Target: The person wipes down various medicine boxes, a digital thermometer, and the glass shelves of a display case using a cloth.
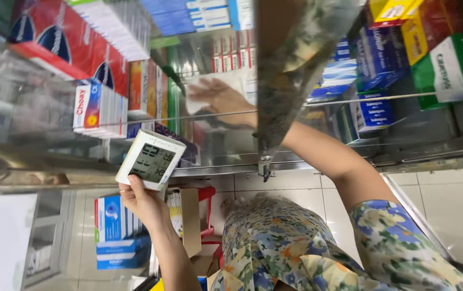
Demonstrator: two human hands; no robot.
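While the left hand point(142, 202) grips a white meter point(150, 159), the right hand point(221, 99) lies flat on a white cloth point(231, 86) by red boxes point(231, 54).

The right hand point(221, 99) shows only through the glass pane point(53, 81), blurred by glare, so its fingers and their grip on the white cloth point(237, 83) cannot be told. A patterned post point(290, 70) at 12 o'clock hides the wrist behind it. The left hand point(142, 202) covers the lower edge of the white digital meter point(150, 160), whose readout is too small to read. At 11 o'clock the red boxes point(64, 40) run off the frame edge. At 6 o'clock the floral sleeve point(296, 253) is cut off.
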